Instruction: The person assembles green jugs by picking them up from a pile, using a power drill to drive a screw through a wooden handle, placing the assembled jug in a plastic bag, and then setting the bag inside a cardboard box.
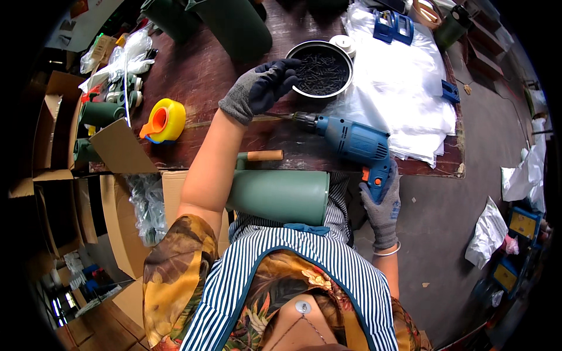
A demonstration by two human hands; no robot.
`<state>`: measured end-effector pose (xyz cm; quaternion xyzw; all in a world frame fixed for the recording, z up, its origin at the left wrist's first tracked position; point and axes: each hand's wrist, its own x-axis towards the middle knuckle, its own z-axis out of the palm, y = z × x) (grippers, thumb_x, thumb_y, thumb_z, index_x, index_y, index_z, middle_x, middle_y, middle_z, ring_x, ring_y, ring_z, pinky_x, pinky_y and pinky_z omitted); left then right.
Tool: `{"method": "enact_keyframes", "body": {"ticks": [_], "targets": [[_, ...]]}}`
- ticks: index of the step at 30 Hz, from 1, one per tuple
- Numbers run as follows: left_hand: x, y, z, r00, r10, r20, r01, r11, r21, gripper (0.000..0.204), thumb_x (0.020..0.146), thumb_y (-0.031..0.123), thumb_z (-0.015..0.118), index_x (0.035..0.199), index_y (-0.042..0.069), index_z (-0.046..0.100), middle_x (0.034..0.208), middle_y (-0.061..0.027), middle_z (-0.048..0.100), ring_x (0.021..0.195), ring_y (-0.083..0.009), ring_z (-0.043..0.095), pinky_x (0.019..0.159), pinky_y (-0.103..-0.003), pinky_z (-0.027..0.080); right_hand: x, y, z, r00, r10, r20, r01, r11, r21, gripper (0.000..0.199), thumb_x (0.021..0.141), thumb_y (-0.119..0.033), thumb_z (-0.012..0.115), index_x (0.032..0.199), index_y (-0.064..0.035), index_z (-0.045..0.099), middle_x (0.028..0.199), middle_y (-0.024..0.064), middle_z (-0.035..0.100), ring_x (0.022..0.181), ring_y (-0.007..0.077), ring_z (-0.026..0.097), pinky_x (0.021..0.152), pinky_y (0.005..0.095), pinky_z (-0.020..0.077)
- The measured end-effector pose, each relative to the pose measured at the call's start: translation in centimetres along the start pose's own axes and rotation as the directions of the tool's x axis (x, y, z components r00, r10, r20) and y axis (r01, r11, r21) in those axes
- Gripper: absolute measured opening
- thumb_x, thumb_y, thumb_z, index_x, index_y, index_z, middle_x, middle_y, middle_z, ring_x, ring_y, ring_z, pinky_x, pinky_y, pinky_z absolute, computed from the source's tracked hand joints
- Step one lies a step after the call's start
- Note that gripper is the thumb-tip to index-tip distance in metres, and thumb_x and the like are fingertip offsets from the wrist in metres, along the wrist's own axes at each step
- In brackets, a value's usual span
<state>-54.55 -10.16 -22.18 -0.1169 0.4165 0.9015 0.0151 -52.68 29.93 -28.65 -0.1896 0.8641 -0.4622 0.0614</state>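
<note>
My left hand (261,85), in a grey and dark glove, reaches into a round metal bowl (345,61) of small dark screws (321,72); its fingertips touch the screws and whether it holds any is hidden. My right hand (382,202), in a grey glove, grips the handle of a blue electric drill (354,140) lying across the dark wooden table's (211,70) near edge, bit pointing left. A green metal jug (280,196) with a wooden handle (264,155) lies on its side against my apron, below my left forearm.
A stack of clear plastic bags (404,88) lies right of the bowl, with blue clips (393,26) on it. A yellow and orange plastic piece (164,121) sits at left, near bagged parts (120,64). Green jugs (234,23) stand at the far edge. Cardboard boxes (117,205) fill the left floor.
</note>
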Motion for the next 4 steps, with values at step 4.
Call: {"method": "enact_keyframes", "body": {"ticks": [4], "targets": [[-2.9,-1.3,-6.1,0.996,0.06,0.068,-0.046,0.981,-0.19,0.042,0.105,0.014,0.056,0.146,0.005,0.048,0.115,-0.0077,0.065,0.104,-0.0194,0.066,0.093,-0.031,0.058,-0.3,0.3,-0.1,0.996,0.065,0.059,-0.074,0.986,0.147,0.094,0.082,-0.022,0.083,0.157,-0.0035,0.03,0.146,0.0238,0.05,0.129,0.0368,0.058,0.105,0.0413,0.0484]]}}
